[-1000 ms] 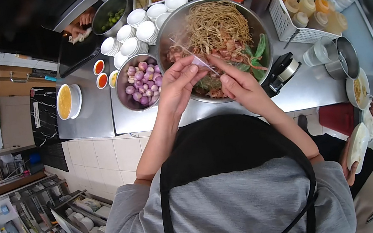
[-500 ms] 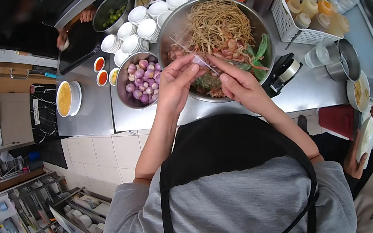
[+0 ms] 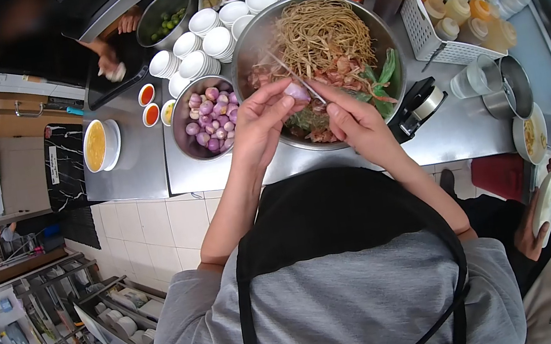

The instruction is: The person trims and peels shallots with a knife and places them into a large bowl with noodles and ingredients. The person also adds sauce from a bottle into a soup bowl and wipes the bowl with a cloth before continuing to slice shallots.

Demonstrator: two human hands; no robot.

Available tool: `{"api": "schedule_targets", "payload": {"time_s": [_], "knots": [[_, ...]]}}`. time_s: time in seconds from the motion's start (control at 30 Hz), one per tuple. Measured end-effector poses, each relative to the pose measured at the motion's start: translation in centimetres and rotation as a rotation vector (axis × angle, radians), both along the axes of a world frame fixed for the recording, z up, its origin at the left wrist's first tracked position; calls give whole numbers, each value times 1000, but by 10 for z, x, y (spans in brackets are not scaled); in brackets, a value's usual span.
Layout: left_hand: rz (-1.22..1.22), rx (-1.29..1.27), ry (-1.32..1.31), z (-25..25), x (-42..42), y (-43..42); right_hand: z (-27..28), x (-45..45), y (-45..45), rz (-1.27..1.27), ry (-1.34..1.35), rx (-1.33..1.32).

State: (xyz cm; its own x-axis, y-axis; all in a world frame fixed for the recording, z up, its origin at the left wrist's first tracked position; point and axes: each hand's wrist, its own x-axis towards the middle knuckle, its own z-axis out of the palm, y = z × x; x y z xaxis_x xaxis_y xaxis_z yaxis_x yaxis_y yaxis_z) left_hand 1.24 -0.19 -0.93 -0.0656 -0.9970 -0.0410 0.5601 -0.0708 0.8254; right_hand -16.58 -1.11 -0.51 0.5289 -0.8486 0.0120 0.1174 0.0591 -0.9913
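My left hand pinches a purple shallot between thumb and fingertips. My right hand is closed around a thin knife, whose blade points up and left and lies against or right beside the shallot. Both hands are over the near part of a large metal bowl. Inside it are brown noodle-like strands, reddish-brown peelings and green leaves. Left of that bowl, a smaller metal bowl holds several purple shallots.
Stacked white bowls stand behind the shallots. A tape dispenser sits right of the large bowl, near a white basket of sauce bottles. A co-worker's hand is at upper left; another person's hand holds a white dish at lower right.
The shallot now shows more plainly in my left hand, and the knife and right hand have shifted slightly right. At upper left, the co-worker's hand has moved right and down.
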Motion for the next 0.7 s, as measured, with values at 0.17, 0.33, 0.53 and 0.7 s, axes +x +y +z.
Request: {"api": "schedule_targets", "payload": {"time_s": [0.17,0.33,0.53,0.7], "knots": [[-6,-2,16,-1,2,0,5,-2,0,6,9,9],[-41,4,48,0,1,0,12,-1,3,77,-12,96],[-40,19,64,1,2,1,9,-3,0,81,-39,126],[-1,1,56,-1,-1,0,11,1,3,67,-45,91]]}}
